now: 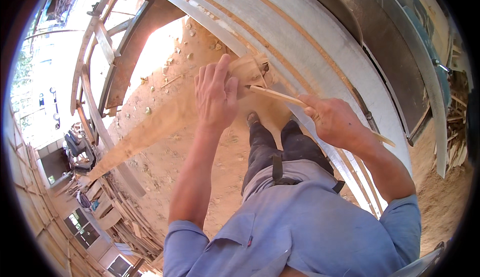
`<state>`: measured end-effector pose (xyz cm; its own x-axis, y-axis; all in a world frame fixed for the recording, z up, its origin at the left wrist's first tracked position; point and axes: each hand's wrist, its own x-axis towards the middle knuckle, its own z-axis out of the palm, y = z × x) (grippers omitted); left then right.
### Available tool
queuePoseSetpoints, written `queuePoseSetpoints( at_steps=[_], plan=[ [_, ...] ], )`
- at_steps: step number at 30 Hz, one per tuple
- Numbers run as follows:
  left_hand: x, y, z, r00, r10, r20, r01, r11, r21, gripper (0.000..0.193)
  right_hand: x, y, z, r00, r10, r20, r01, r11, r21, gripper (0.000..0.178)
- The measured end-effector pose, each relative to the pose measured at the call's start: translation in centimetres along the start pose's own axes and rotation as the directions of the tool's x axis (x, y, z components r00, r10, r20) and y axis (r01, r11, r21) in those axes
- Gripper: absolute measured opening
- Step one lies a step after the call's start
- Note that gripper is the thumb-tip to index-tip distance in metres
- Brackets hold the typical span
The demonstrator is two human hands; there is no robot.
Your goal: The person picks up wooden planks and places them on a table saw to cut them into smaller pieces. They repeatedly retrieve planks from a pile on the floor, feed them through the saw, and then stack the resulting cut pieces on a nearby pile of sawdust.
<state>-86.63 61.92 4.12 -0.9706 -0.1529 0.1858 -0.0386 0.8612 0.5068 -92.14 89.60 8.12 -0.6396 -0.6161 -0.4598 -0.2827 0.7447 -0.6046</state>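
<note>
A long wooden board slants from the lower left up to the metal table, its far end lying at the table's edge. My left hand grips the board near that end, thumb and index finger apart on its upper face. A dark broken patch shows at the board's tip, just right of the fingers. In my right hand is a thin wooden stick, fingers closed round it. Its narrow end points left at the board beside my left thumb; whether they touch I cannot tell. The stick's other end sticks out behind my wrist.
The long metal table with rusty lengthwise strips runs along my right. A dark machine panel stands beyond it. Sawdust and chips cover the ground. Stacked timber lies at the lower left, near a wooden frame.
</note>
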Motion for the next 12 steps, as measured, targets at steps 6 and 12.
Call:
queuePoseSetpoints(
  at_steps=[6, 12],
  plan=[
    [0.0, -0.3, 0.3, 1.000, 0.002, 0.019, -0.003, 0.999, 0.036, 0.049, 0.0, 1.0, 0.5, 0.997, -0.062, -0.053, 0.064, 0.997, 0.031, 0.031],
    [0.0, -0.2, 0.4, 1.000, -0.014, 0.024, 0.014, 0.999, 0.032, 0.050, -0.5, 1.4, 0.9, 0.988, -0.099, -0.120, 0.101, 0.995, 0.015, 0.028]
  ],
)
